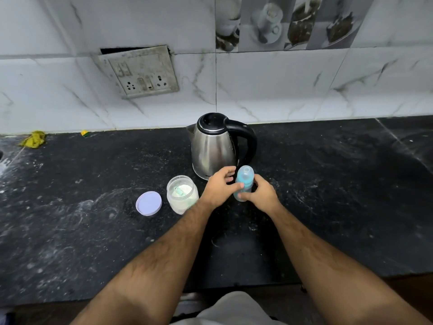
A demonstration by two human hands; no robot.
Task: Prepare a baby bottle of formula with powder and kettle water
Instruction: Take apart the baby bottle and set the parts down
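Observation:
A pale blue baby bottle (pixel 244 178) with its clear cap on stands upright on the black counter (pixel 93 231), just in front of the steel kettle (pixel 214 146). My left hand (pixel 219 187) touches the bottle's left side with thumb and fingers. My right hand (pixel 260 194) wraps the bottle's lower part from the right. An open clear jar of white powder (pixel 182 194) with a green scoop (pixel 179 191) in it stands left of my left hand. The jar's lilac lid (pixel 148 203) lies flat to its left.
The kettle's black handle (pixel 248 139) points right and its lid is down. A wall socket plate (pixel 140 71) hangs on the tiled wall behind. A yellow cloth (pixel 34 139) and a small yellow piece (pixel 84 133) lie at the counter's back left.

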